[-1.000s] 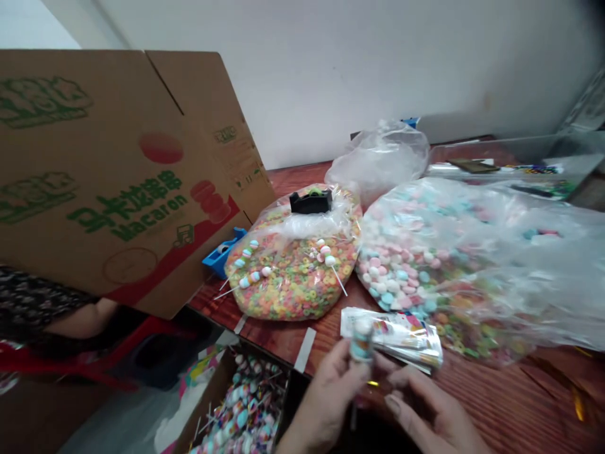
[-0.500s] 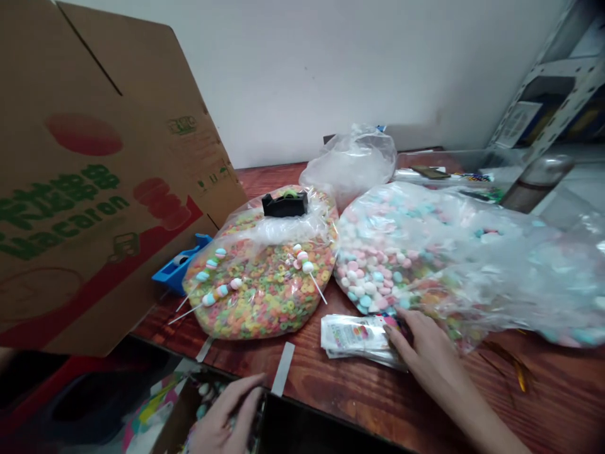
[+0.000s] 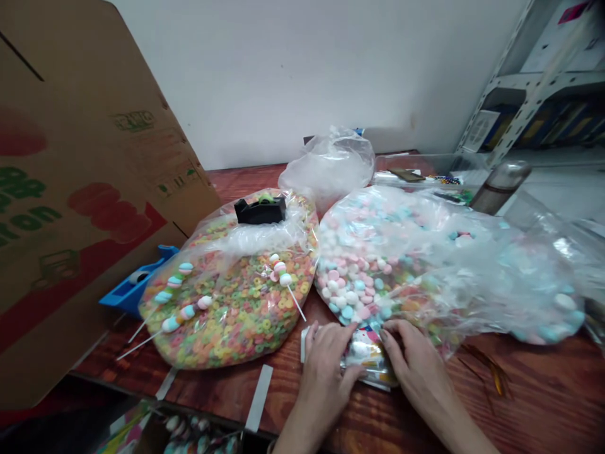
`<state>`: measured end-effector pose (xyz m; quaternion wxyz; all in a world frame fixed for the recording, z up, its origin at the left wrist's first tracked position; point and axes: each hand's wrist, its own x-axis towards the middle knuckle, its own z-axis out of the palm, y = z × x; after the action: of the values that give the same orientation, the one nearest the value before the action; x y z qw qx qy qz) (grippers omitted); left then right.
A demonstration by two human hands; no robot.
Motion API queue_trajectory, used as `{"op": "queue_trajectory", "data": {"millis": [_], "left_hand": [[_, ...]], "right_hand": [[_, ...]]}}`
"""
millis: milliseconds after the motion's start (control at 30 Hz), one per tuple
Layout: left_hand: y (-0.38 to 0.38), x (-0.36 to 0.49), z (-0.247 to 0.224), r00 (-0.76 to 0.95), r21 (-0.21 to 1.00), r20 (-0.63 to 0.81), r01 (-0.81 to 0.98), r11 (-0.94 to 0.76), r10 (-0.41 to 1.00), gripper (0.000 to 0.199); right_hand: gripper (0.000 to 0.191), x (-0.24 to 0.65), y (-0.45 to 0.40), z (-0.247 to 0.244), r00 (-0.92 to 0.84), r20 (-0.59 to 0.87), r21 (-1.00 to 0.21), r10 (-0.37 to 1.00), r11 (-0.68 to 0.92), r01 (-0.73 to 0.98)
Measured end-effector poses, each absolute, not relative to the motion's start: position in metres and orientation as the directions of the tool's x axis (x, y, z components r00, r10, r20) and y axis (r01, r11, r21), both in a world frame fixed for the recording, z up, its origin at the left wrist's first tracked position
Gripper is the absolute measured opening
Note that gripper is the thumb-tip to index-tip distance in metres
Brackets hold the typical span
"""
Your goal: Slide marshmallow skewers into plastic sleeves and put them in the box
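A small stack of printed clear plastic bags [image 3: 368, 353] lies on the table, with both hands on it. My left hand [image 3: 326, 359] grips the stack's left side, its fingers over the top and the thumb along the near edge. At the right end, my right hand [image 3: 411, 353] holds the bags between thumb and curled fingers. A big clear bag of pink, white and blue candies [image 3: 352, 290] lies just behind the hands. To the left is a large bag of coloured ring-shaped pieces [image 3: 227, 328], with candy skewers [image 3: 186, 313] lying on top.
A black tape dispenser [image 3: 261, 211] sits on the bag of rings. A blue tape dispenser [image 3: 137, 280] stands beside the large cardboard box [image 3: 108, 151]. Below the table's front edge is an open box with candy skewers [image 3: 198, 435]. A bottle [image 3: 501, 186] leans at the back right.
My left hand has come up from the box below the table edge onto the left side of the bag stack. The right hand stays at its right end. The view has shifted right.
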<state>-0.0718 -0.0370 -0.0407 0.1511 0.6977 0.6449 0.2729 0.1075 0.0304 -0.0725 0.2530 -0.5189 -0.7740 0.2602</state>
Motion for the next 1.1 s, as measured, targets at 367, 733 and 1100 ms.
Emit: {"op": "queue_trajectory", "data": {"millis": [367,733,1100], "left_hand": [[-0.043,-0.077,-0.063,0.017,0.472,0.284,0.868,-0.155,0.959,0.085],[-0.043,-0.076,-0.056,-0.005,0.475,0.249,0.872,-0.118,0.968,0.087],[-0.04,-0.075,-0.055,-0.046,0.45,0.211,0.891,-0.055,0.976,0.095]], "right_hand": [[0.013,0.084,0.03,-0.063,-0.299,0.173,-0.68,0.938,0.334,0.652],[0.018,0.074,0.035,-0.066,-0.35,0.232,-0.598,0.908,0.417,0.685],[0.026,0.105,0.023,-0.063,-0.345,0.532,-0.339,0.773,0.568,0.75]]}}
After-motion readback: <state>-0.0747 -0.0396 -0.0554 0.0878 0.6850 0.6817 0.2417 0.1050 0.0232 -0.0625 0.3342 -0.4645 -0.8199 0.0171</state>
